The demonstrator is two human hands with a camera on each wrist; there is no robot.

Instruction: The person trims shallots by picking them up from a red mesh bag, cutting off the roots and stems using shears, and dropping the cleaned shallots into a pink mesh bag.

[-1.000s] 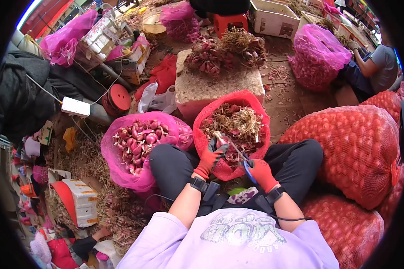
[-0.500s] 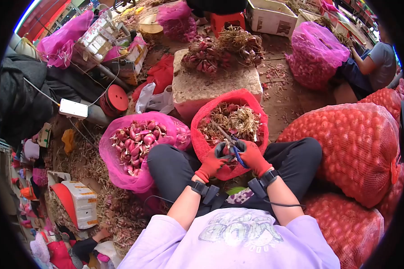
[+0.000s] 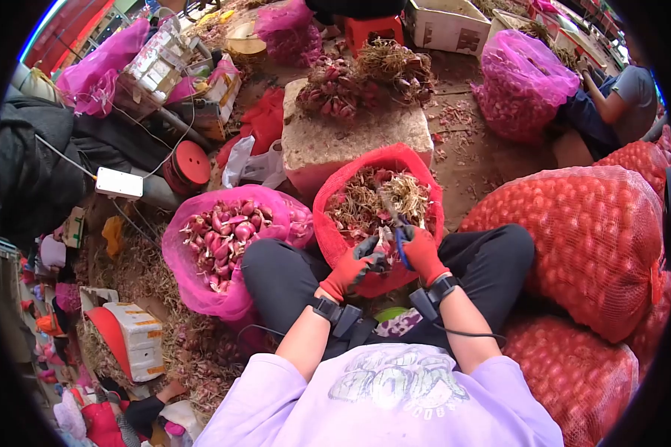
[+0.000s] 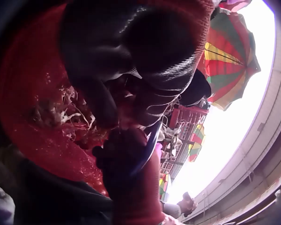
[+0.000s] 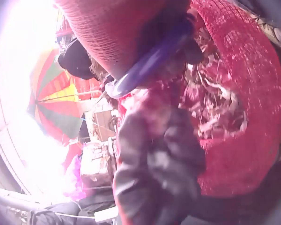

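Observation:
In the head view my left hand (image 3: 356, 267), in a red glove with a dark palm, grips a reddish shallot (image 3: 382, 242) by its lower part. My right hand (image 3: 423, 255), gloved alike, holds blue-handled scissors (image 3: 401, 249), their blades pointing up and away. Both hands work close together over a red mesh bag (image 3: 328, 238) of shallots and dry stems between the knees. The right wrist view has the blue handle (image 5: 150, 61) curving along the right hand's fingers, just above the left glove (image 5: 159, 164). Dark fingers mostly hide the shallot in the left wrist view.
A pink mesh bag (image 3: 173, 261) of trimmed shallots (image 3: 227, 235) stands at the left. Ahead is a pale block (image 3: 358, 141) bearing shallot bunches (image 3: 339, 89). Full red net sacks (image 3: 574, 238) crowd the right side. Another person (image 3: 622, 104) sits at the far right beside a pink sack (image 3: 518, 89).
Half a second ago both hands met at the shallot's stem; now the right hand with the scissors is slightly apart to the right, and the shallot's pale top shows between them.

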